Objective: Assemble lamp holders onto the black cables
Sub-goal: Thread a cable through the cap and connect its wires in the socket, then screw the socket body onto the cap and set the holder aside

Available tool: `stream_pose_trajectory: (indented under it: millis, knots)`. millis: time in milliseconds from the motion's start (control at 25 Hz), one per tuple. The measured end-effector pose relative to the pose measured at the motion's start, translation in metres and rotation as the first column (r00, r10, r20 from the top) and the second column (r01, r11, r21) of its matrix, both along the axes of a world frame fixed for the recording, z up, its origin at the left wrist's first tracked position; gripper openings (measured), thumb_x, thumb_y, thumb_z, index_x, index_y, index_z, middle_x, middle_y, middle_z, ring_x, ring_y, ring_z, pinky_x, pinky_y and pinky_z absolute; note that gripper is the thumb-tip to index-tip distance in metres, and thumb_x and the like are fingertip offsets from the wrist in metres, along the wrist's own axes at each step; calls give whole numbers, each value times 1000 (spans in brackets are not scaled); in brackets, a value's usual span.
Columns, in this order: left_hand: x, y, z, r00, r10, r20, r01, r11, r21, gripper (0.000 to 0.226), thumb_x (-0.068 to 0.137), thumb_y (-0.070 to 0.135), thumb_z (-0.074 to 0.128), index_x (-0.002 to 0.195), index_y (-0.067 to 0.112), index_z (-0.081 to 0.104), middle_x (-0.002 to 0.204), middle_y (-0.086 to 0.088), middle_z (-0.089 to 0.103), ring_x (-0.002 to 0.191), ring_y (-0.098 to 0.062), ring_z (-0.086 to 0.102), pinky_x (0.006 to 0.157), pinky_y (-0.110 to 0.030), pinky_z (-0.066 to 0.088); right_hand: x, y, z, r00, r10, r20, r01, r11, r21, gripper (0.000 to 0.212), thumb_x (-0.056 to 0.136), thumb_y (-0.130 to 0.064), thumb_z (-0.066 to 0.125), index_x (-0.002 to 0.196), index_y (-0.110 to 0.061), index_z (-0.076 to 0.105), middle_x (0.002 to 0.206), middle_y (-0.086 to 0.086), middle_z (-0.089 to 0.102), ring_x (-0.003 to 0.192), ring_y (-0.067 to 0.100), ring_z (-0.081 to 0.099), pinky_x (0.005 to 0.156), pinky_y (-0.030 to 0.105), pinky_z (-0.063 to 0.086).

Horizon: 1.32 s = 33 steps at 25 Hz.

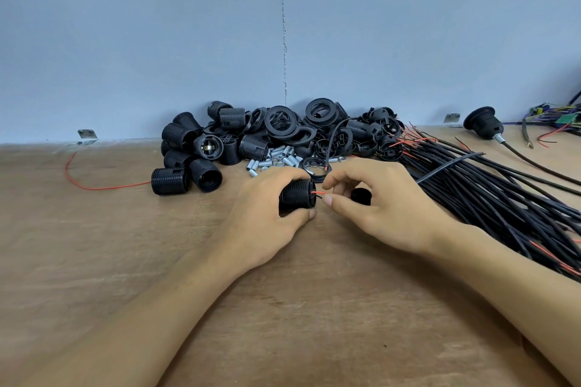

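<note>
1. Counter: pale brown plywood sheet. Both forearms come in across it from 6 o'clock.

2. Left hand: fingers and thumb wrapped round the black ribbed plastic lamp holder barrel.
   - The barrel is the task's thing. It lies on its side at the centre of the counter.
   - Its long axis runs 9 to 3 o'clock, with the mouth turned toward 3 o'clock.

3. Right hand: just beside the barrel at 3 o'clock.
   - Thumb and forefinger are drawn together at the thin red wire end, which stands at the barrel's mouth. Whether they actually touch it cannot be told.
   - The other fingers curl over a small round black cap.
   - The black cable leaves this hand toward 2 o'clock.
   - Judgement: the coming feed runs along the barrel's axis, from 3 toward 9 o'clock. The right hand drives and the left steadies.

4. Bundle of long black cables: from 2 to 4 o'clock, red-tipped ends pointing toward 11 o'clock.

5. Short silver threaded metal tubes: at 12 o'clock, near the hands.

6. Heap of black plastic holder barrels and rings: from 11 to 1 o'clock, against the wall.

7. Loose red wire: at 9 o'clock.

8. Finished black lamp holder on its cable: far off at 2 o'clock.

9. Plain blue-grey wall: behind everything, with a vertical seam.
</note>
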State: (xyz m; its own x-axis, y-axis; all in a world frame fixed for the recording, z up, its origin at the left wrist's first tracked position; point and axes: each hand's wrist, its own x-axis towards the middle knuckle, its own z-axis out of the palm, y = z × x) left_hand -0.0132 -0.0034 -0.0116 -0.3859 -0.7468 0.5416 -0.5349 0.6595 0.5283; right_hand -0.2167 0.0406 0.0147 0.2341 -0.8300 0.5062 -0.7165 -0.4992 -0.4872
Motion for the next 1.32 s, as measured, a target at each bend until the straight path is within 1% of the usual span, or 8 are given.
stream_pose_trajectory:
  millis: [160, 280, 400, 600, 680, 840, 1040, 1320]
  knots:
    - [1, -1, 1, 999, 20, 40, -19, 1000, -16, 39, 77, 26, 85, 112, 28, 70, 105, 15, 64, 99, -2, 57, 86, -7, 37, -1, -3, -4, 999, 10, -31, -10, 1000, -14, 9, 88, -23, 74, 97, -23, 72, 88, -12, 67, 86, 8, 62, 81, 29, 49]
    - [2, 0, 1, 997, 72, 2, -72, 997, 2, 44, 77, 30, 85, 117, 26, 68, 108, 17, 64, 101, 1, 55, 88, -3, 34, -11, -5, -1, 996, -33, -82, 41, 994, 97, 40, 80, -38, 76, 118, -33, 62, 105, -17, 61, 100, 2, 59, 88, 23, 47]
    - [3, 0, 1, 992, 104, -66, -100, 993, 64, 42, 77, 31, 86, 113, 28, 66, 97, 24, 63, 96, 4, 54, 83, 0, 34, -23, -9, 2, 989, -58, -136, 88, 969, 229, 53, 76, -23, 76, 122, -35, 51, 113, -17, 58, 103, 2, 57, 92, 29, 47]
    - [4, 0, 3, 987, 97, -127, -80, 988, 133, 31, 78, 33, 85, 103, 33, 67, 89, 21, 66, 90, 6, 58, 75, -5, 39, -32, -12, 2, 995, -60, 80, 32, 949, 314, 42, 82, -19, 80, 113, -30, 54, 103, -11, 68, 93, 3, 60, 86, 24, 51]
    - [4, 0, 4, 988, 81, -131, -63, 989, 135, 30, 77, 33, 86, 101, 36, 66, 94, 25, 65, 89, 8, 58, 75, -4, 38, -33, -12, 3, 994, -64, 89, 34, 952, 304, 33, 84, -25, 79, 109, -31, 58, 100, -12, 70, 91, -3, 61, 81, 17, 49]
    - [6, 1, 5, 988, 56, -144, -39, 992, 119, 36, 75, 31, 88, 105, 38, 69, 105, 32, 62, 96, 8, 57, 79, -2, 36, -30, -10, 4, 994, -50, 99, 20, 958, 285, 13, 92, -29, 69, 105, -31, 67, 95, -13, 75, 95, -1, 66, 85, 30, 54]
    - [6, 1, 6, 986, -18, -168, 52, 979, 196, 44, 75, 28, 88, 103, 52, 64, 106, 35, 65, 97, 7, 62, 82, -5, 42, -17, -9, -2, 998, -15, 62, 0, 973, 232, 19, 96, -38, 59, 111, -29, 67, 103, -12, 72, 101, 0, 65, 82, 24, 53]
    - [2, -2, 4, 942, -20, -336, 150, 917, 368, 33, 91, 27, 73, 122, 38, 67, 104, 24, 72, 90, -1, 66, 96, -35, 54, -13, -8, -8, 992, -45, 120, 25, 987, 158, 19, 92, -40, 65, 109, -32, 68, 99, -14, 71, 95, -3, 63, 79, 12, 48]
